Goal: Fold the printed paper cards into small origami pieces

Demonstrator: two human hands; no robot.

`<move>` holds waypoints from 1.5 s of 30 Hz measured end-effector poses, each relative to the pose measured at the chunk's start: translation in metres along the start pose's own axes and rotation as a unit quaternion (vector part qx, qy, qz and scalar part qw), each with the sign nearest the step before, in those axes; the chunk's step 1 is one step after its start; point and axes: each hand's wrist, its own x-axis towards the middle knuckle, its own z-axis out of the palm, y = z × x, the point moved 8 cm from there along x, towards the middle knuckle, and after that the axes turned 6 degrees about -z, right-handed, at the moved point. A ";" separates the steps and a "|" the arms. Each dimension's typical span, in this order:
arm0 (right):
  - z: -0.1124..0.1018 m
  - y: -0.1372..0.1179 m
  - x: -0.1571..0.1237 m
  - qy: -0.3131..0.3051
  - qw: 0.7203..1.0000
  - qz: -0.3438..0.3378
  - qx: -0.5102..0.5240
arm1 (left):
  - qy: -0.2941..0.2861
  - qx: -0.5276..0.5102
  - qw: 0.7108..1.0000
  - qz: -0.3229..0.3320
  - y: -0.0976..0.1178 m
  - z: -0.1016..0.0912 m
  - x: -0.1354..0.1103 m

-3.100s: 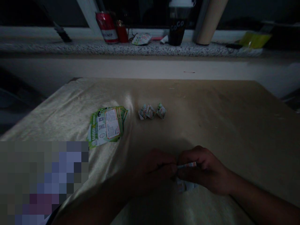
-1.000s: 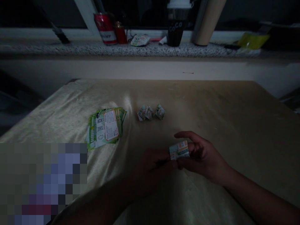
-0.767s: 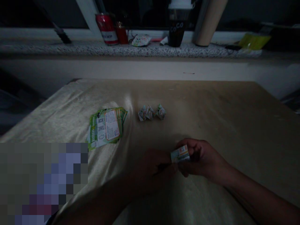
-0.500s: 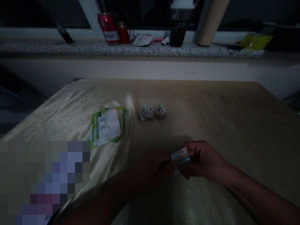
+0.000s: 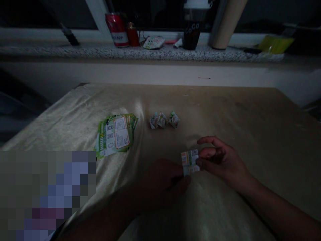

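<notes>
A small folded paper square (image 5: 190, 161), printed in white, green and orange, is held between both hands above the table. My left hand (image 5: 167, 179) lies in shadow and pinches its lower left edge. The thumb and index finger of my right hand (image 5: 222, 160) grip its right edge, while another finger stands away from it. Beyond the hands, three folded paper pieces (image 5: 162, 120) sit in a short row. To the left lies a fanned stack of green printed leaflets (image 5: 116, 135).
A pale, wrinkled cloth covers the table (image 5: 240, 117). On the speckled stone sill (image 5: 100, 52) behind it stand a red can (image 5: 117, 30), a red bottle (image 5: 132, 35), a dark CoCo cup (image 5: 192, 33), a cardboard tube (image 5: 225, 26) and a yellow item (image 5: 276, 44).
The paper square has turned, so more of its printed face shows. My right hand has shifted its grip to the right edge, with its fingers more spread.
</notes>
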 end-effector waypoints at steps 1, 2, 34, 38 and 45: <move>-0.001 0.000 0.000 0.001 1.000 -0.002 -0.010 | 0.026 0.008 1.000 -0.012 -0.001 -0.004 0.000; -0.002 -0.001 0.001 0.002 1.000 -0.004 -0.020 | 0.066 0.007 0.997 -0.026 -0.003 -0.011 -0.001; 0.012 -0.022 -0.002 -0.105 0.891 -0.201 -0.393 | 0.114 0.235 0.963 -0.074 -0.010 -0.022 0.007; 0.024 -0.027 -0.005 -0.159 0.848 -0.260 -0.433 | 0.098 0.284 0.950 -0.090 -0.014 -0.020 0.008; 0.024 -0.023 -0.008 -0.165 0.830 -0.258 -0.466 | 0.061 0.330 0.940 -0.059 -0.015 -0.013 0.009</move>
